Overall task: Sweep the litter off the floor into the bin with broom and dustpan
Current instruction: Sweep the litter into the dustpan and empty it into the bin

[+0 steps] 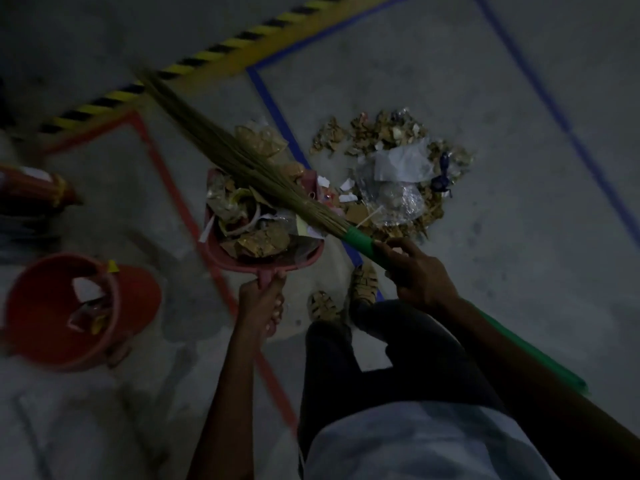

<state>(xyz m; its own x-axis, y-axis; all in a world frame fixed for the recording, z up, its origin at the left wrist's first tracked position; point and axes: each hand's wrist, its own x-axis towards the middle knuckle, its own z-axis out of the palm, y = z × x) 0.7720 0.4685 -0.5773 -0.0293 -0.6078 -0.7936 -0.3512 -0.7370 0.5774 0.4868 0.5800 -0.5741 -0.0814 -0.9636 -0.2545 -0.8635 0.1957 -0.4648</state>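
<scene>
My left hand (262,301) grips the handle of a pink dustpan (221,258) heaped with brown scraps, paper and wrappers. My right hand (415,271) grips the green handle of a grass broom (221,147). Its bristles lie slanting across the top of the dustpan's load, up to the left. A litter pile (398,161) of cardboard bits, clear plastic and dark wrappers lies on the floor to the right of the dustpan. A red bin (41,348) stands at the left, with a few pieces of litter inside.
My sandalled feet (343,296) stand just behind the litter. Red, blue and yellow-black tape lines cross the grey floor. A red object (31,192) lies at the far left edge.
</scene>
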